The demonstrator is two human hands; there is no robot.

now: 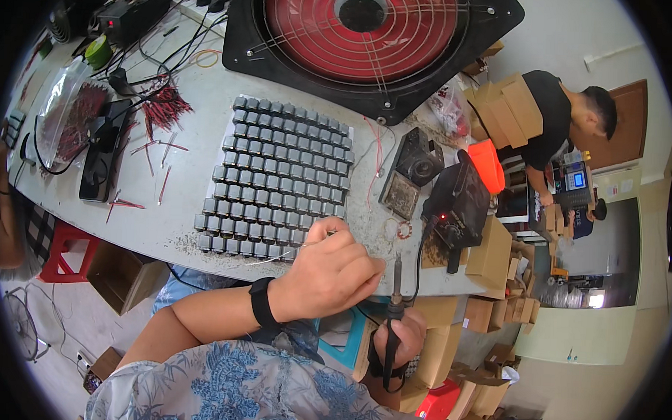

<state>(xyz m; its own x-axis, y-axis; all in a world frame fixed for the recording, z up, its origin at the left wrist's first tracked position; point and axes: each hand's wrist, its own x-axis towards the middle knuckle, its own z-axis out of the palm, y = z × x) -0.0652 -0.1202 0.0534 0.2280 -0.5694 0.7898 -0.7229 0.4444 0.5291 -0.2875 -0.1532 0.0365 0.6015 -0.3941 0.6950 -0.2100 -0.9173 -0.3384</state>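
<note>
My left hand (332, 268), with a black band at the wrist, is closed over the near right corner of a grid of small grey blocks (282, 167). A thin silvery solder wire (264, 262) sticks out of it to the left. What its fingertips pinch is mostly hidden, apart from a speck of green. Lower and to the right, my right hand (408, 337) grips a soldering iron (396, 299), its tip pointing up past the table's front edge. The blocks stand in tight rows on a white sheet.
A large fan (399, 86) with a wire guard stands at the back. Right of the blocks are an iron stand (414, 164) and a black soldering station (462, 207). Red wires (164, 108) and a black case (105, 150) lie left. Other people are at the left edge and far right.
</note>
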